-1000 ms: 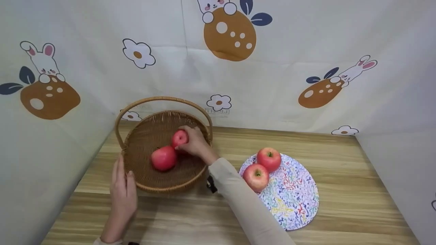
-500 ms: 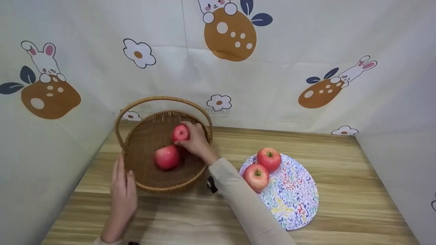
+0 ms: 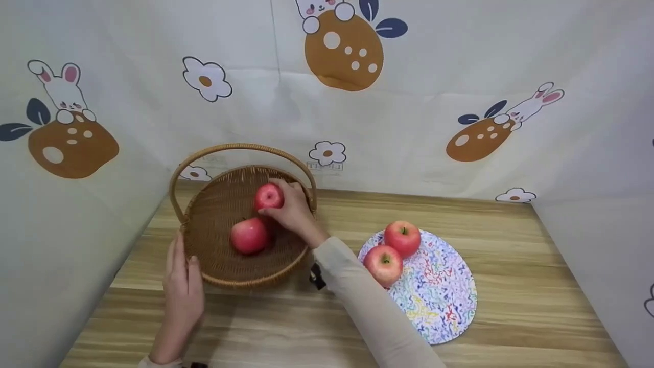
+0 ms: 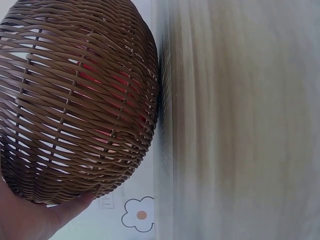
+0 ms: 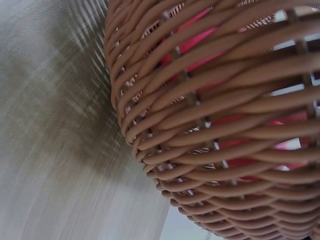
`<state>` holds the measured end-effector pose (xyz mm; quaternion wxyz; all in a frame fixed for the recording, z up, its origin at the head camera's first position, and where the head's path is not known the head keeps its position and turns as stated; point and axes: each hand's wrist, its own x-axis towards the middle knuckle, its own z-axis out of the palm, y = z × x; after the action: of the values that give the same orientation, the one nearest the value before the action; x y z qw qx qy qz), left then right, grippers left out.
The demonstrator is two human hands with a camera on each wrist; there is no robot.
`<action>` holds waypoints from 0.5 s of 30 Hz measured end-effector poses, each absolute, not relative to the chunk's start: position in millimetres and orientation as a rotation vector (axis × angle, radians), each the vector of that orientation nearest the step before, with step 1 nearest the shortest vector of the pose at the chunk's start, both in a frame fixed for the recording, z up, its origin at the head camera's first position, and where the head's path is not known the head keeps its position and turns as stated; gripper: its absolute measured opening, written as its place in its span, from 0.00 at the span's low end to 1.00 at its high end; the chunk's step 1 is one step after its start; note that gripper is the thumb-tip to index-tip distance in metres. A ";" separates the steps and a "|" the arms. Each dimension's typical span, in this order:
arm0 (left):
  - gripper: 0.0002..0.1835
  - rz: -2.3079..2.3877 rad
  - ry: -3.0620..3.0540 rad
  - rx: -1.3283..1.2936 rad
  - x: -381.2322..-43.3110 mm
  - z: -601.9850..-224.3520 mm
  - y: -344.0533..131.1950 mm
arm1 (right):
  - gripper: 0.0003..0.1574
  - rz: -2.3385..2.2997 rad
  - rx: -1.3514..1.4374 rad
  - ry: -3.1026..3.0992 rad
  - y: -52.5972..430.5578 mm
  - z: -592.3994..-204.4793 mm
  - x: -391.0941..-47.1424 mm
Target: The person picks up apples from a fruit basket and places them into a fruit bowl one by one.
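A brown wicker basket [image 3: 214, 204] with an arched handle stands at the left of the table. Inside it, my right hand [image 3: 292, 207] grips a red apple [image 3: 269, 196] between thumb and fingers. Just in front of that one, another red apple [image 3: 250, 235] lies on the basket floor. My left hand [image 3: 183, 286] rests with straight fingers against the basket's left outer side; its thumb [image 4: 75, 207] touches the weave in the left wrist view. The right wrist view shows the basket wall [image 5: 225, 100] close up, with red showing through its gaps; the right hand is hidden there.
Right of the basket lies a round mat with a colourful squiggle pattern [image 3: 439, 306]. Two red apples, one behind [image 3: 402, 239] and one nearer [image 3: 383, 266], sit on its left part. Printed cloth walls [image 3: 429, 122] enclose the wooden table [image 3: 531, 286].
The apple in my right hand has moved slightly toward the back of the basket. The apple in front of it has shifted a little to the right. My left hand has stayed against the basket.
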<state>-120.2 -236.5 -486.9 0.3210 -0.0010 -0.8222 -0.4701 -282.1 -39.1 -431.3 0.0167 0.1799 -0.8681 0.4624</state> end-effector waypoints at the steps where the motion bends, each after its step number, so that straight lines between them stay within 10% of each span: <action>1: 0.31 -1.238 -2.157 -0.005 -120.5 -487.1 -236.8 | 0.45 1.437 0.562 -2.698 -39.3 -430.8 -281.8; 15: 0.30 -1.269 -2.151 0.018 -121.9 -488.0 -239.6 | 0.46 1.439 0.587 -2.749 -39.4 -421.1 -277.9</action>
<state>-121.9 -239.6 -488.0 0.3165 0.0068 -0.8169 -0.4821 -277.9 -39.4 -421.1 -0.0080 0.1860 -0.8704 0.4557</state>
